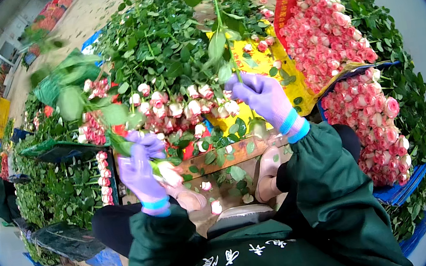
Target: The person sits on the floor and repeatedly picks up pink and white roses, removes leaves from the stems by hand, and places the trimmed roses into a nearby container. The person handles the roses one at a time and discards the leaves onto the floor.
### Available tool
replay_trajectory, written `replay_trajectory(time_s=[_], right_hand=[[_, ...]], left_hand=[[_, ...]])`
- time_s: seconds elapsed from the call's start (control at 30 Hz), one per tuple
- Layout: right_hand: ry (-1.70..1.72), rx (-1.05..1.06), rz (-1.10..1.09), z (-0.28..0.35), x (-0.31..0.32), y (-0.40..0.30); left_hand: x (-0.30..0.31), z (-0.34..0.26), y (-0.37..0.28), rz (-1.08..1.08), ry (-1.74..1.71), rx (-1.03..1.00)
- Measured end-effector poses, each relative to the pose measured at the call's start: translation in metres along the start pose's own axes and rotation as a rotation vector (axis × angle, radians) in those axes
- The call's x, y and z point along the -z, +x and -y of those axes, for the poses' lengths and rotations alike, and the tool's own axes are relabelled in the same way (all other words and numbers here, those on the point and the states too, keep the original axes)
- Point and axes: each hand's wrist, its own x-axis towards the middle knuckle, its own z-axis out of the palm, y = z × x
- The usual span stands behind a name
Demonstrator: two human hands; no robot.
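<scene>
My left hand (141, 165), in a purple glove with a blue cuff, is closed around rose stems; blurred leaves (74, 105) reach up to the left and a pink-white rose head (169, 173) hangs below it. My right hand (258, 94), gloved alike, pinches a leafy green rose stem (216, 8) that rises upright from the fingers; its lower end is blurred. Between and beyond both hands lies a heap of cut roses, with pink-white blooms (193, 107) towards me and leafy stems (151, 39) pointing away.
Packed pink roses (379, 122) stand in stacked bundles at the right, beside yellow sheeting (301, 92). A wooden board (220, 158) edges the heap. Fallen leaves and petals litter the floor around my feet. At the left are more rose bundles (66, 194) and, far left, another person (2, 199).
</scene>
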Motion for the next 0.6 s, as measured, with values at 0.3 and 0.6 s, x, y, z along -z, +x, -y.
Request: replay_trajectory(time_s=[0.3,0.6], right_hand=[[-1.179,-0.178,0.406,-0.112,-0.003,-0.018],[-1.645,-0.275,0.662,-0.265,-0.01,-0.046]], left_hand=[[0.081,-0.077,0.081,-0.032,0.278,-0.277],[0.133,-0.08,0.083,-0.147,0.286,-0.322]])
